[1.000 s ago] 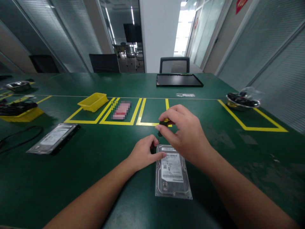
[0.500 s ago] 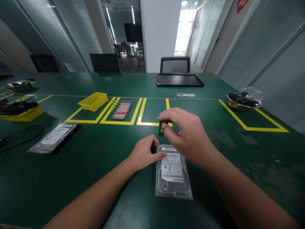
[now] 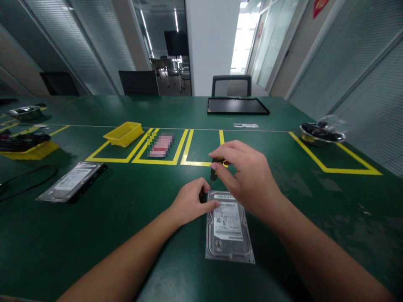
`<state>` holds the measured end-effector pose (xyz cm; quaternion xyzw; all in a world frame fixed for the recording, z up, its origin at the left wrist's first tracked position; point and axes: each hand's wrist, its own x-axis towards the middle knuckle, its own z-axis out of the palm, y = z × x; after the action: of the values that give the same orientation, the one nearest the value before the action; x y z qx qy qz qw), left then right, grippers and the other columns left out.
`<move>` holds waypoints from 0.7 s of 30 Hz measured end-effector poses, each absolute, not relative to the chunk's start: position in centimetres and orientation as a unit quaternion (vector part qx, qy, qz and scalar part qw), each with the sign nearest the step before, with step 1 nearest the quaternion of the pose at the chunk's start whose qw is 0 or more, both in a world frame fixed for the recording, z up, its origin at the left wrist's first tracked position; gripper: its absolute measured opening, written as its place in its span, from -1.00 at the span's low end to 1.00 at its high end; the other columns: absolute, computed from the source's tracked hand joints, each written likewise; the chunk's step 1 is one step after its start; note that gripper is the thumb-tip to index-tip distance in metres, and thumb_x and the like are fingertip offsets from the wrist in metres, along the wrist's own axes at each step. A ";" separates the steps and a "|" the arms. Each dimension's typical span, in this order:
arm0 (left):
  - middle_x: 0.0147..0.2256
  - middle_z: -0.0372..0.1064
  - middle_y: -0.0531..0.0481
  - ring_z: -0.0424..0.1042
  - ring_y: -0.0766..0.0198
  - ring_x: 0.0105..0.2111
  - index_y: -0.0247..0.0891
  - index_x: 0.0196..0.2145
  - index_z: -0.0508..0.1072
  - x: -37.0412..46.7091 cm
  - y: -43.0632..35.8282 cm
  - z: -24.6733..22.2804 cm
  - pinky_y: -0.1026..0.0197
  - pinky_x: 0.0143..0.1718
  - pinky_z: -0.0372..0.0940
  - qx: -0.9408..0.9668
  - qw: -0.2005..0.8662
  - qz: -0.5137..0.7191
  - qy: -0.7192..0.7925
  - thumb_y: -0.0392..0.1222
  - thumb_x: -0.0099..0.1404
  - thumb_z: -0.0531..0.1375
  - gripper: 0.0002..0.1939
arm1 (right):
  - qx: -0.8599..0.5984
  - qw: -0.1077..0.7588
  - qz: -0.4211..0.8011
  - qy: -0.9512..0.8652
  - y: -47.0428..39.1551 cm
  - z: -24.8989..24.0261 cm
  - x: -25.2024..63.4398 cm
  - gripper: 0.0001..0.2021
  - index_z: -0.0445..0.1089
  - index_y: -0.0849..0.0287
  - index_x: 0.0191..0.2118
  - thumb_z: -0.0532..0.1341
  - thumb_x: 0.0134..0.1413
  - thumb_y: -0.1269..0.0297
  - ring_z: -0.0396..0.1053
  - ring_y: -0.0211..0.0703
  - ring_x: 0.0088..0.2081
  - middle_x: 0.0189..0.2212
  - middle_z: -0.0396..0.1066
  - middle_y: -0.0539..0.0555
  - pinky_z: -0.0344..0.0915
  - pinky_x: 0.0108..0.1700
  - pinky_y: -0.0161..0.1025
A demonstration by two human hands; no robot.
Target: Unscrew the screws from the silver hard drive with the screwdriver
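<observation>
A silver hard drive (image 3: 228,247) with a white label lies flat on the green table in front of me. My left hand (image 3: 191,200) grips it at its far left corner, thumb across the label and fingers curled by the edge. Between the thumb and fingers of my right hand (image 3: 247,178) is a small dark-and-yellow screwdriver (image 3: 213,173). The screwdriver stands nearly upright, its thin shaft reaching down to the drive's far left corner. Whether the tip sits in a screw is too small to tell.
Another hard drive (image 3: 74,181) lies to the left beside a black cable (image 3: 30,184). Farther back are a yellow tray (image 3: 124,135), a blurred-out pink object (image 3: 161,145) and a flat black panel (image 3: 238,105). A metal bowl of dark parts (image 3: 323,133) stands at the right.
The screwdriver handle has turned in my right fingers, and the fingers have shifted slightly. My left hand and the hard drive have stayed in place.
</observation>
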<state>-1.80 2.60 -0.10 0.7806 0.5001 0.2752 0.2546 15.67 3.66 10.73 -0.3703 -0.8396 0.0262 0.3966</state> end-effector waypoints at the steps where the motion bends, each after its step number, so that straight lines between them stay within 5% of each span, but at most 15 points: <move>1: -0.36 0.32 0.07 0.27 0.27 -0.42 -0.21 -0.31 0.28 -1.8 2.6 -0.1 0.23 -0.40 0.12 0.780 0.255 0.275 0.501 0.08 0.12 0.31 -0.61 | -0.374 0.395 0.022 -0.839 3.7 10.7 15.6 -0.85 0.49 0.23 -0.20 0.21 0.11 0.46 0.38 -0.19 -0.20 -0.23 0.45 0.09 0.30 -0.14 -0.24; 13: -0.35 0.33 0.07 0.29 0.26 -0.39 -0.22 -0.29 0.30 -1.8 2.6 -0.1 0.23 -0.39 0.13 0.779 0.261 0.267 0.504 0.09 0.12 0.31 -0.61 | -0.306 0.361 -0.005 -0.881 3.8 11.4 16.5 -0.74 0.49 0.32 -0.12 0.12 0.12 0.56 0.43 -0.22 -0.07 -0.12 0.51 0.10 0.32 0.03 -0.31; 21: -0.36 0.33 0.09 0.29 0.27 -0.40 -0.22 -0.30 0.30 -1.8 2.5 0.0 0.24 -0.40 0.12 0.777 0.260 0.267 0.507 0.07 0.11 0.32 -0.62 | -0.349 0.335 -0.001 -0.875 3.9 11.4 16.2 -0.76 0.49 0.25 -0.08 0.16 0.18 0.45 0.40 -0.18 -0.17 -0.18 0.45 0.12 0.33 -0.13 -0.26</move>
<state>-1.82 2.51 0.00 0.7773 0.5067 0.2670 0.2602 16.18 3.87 11.35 -0.3491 -0.8753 -0.0009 0.3346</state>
